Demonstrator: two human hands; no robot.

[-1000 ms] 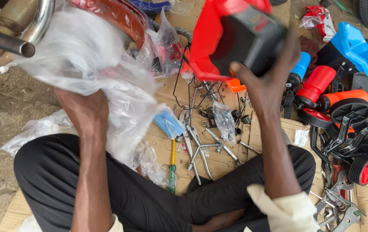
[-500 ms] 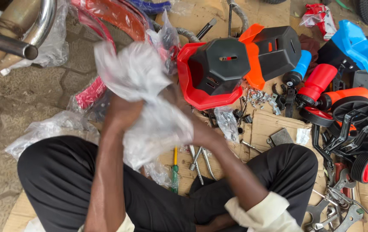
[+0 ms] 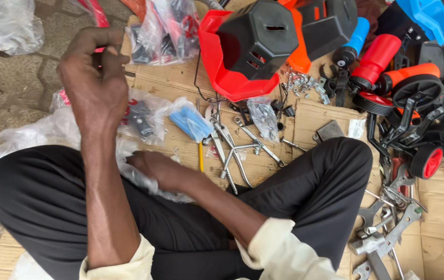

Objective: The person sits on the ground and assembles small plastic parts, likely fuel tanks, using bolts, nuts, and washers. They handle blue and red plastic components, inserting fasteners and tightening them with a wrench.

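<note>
Plastic bags [image 3: 144,122] are what both hands are busy with: thin, clear, crumpled film lying on the cardboard [image 3: 305,111] at the person's knees, about 9 o'clock from the spread of wrenches [image 3: 243,145]. They look nearly weightless, soft and slippery, so I'd judge a pinch at a loose edge or a gathered corner holds better than a flat palm; the small parts inside, dark and red, would shift about and weigh down one end.

The left hand [image 3: 93,78] is raised at 10 o'clock, fingers curled together in a pinch, though I cannot tell whether anything thin is caught between them. The right hand [image 3: 157,171] lies low across the lap, fingers closed loosely onto the clear film by the thigh.

Counting: one bag with dark parts under the left hand, one small bag with a blue piece [image 3: 191,122] beside it, one little bag of hardware [image 3: 263,116] at 12 o'clock from the wrenches, one more full bag [image 3: 167,31] at the top, and a loose bag [image 3: 7,26] off on the pavement at 10 o'clock. One red and black toy body [image 3: 248,46] sits at 12 o'clock. Three small wheels [image 3: 429,155] show at 3 o'clock, perhaps more hidden. Two red and orange cylinders [image 3: 383,57] lie near them. A second heap of wrenches [image 3: 388,223] sits at 4 o'clock, too tangled to count.
</note>
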